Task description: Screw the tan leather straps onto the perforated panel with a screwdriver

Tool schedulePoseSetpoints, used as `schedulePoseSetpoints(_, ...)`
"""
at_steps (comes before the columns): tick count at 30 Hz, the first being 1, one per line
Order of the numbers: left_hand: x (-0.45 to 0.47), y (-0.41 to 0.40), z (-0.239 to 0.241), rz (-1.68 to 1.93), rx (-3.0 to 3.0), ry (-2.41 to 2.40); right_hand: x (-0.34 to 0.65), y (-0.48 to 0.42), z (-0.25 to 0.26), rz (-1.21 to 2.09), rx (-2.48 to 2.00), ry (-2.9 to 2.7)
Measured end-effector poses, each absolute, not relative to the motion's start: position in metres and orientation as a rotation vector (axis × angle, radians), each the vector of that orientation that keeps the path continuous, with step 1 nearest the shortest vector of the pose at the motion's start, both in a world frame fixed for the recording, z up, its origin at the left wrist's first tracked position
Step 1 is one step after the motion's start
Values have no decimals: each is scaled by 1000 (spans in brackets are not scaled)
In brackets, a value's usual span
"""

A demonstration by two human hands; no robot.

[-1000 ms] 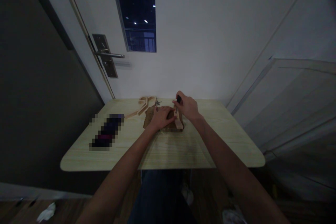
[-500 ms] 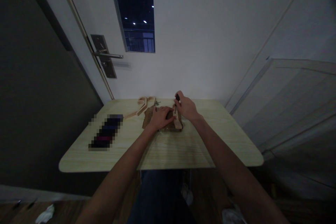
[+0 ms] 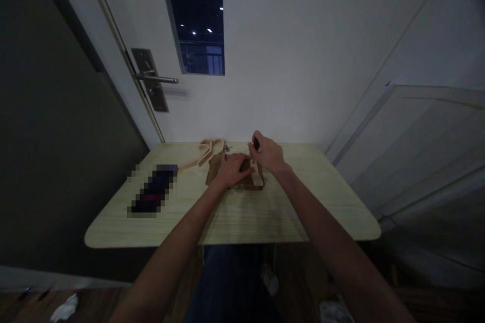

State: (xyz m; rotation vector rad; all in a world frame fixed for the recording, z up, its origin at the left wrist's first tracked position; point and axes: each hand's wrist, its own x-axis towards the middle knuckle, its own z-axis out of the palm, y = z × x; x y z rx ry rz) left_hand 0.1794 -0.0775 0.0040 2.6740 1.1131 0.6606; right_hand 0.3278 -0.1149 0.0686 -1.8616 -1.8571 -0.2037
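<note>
A dark object (image 3: 151, 197) at the table's (image 3: 235, 222) left is blurred out. Past a looped strap (image 3: 206, 150), the left hand (image 3: 233, 170) lies flat, fingers together, on a brown pad (image 3: 212, 171) near the far edge, mostly covering it. The right hand (image 3: 268, 155) fists a dark tool (image 3: 256, 143) just beside it, its tip hidden.

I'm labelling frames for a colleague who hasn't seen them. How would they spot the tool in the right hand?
On the pale wooden table against the white wall, a brown slab lies near the far edge. The right hand, over the slab's right end, grips a small tool above a tan strap. Its black handle stands out from tan and brown neighbours.
</note>
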Motion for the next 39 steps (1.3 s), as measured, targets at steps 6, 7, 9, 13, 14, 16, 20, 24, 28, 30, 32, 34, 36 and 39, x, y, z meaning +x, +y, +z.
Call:
schedulePoseSetpoints(6, 180, -77, 3, 657, 2665, 1115, 328, -115, 72, -107, -1818, -1907)
schedulePoseSetpoints(7, 180, -77, 3, 660, 2667, 1117, 329, -114, 71, -109, -1814, -1909)
schedulePoseSetpoints(9, 180, -76, 2, 662, 2672, 1127, 331, -113, 69, -128, -1795, -1910)
schedulePoseSetpoints(13, 180, -76, 3, 650, 2677, 1129, 335, -111, 65, -163, -1784, -1914)
schedulePoseSetpoints(14, 180, -76, 3, 649, 2676, 1126, 336, -111, 65, -165, -1791, -1913)
schedulePoseSetpoints(16, 180, -77, 4, 653, 2673, 1122, 336, -112, 65, -159, -1801, -1905)
schedulePoseSetpoints(20, 180, -77, 4, 665, 2662, 1124, 333, -115, 68, -140, -1786, -1910)
schedulePoseSetpoints(24, 180, -76, 3, 663, 2667, 1128, 331, -116, 71, -105, -1763, -1980)
schedulePoseSetpoints(28, 180, -76, 3, 676, 2670, 1115, 332, -114, 71, -126, -1782, -1998)
schedulePoseSetpoints(30, 180, -77, 3, 672, 2664, 1111, 333, -112, 69, -133, -1791, -1979)
schedulePoseSetpoints(32, 180, -77, 4, 663, 2655, 1113, 334, -110, 68, -143, -1811, -1949)
schedulePoseSetpoints(34, 180, -77, 4, 667, 2651, 1114, 334, -107, 67, -175, -1841, -1919)
schedulePoseSetpoints(36, 180, -77, 3, 679, 2654, 1107, 334, -106, 67, -210, -1881, -1896)
schedulePoseSetpoints(39, 179, -76, 2, 689, 2658, 1097, 332, -105, 68, -236, -1956, -1865)
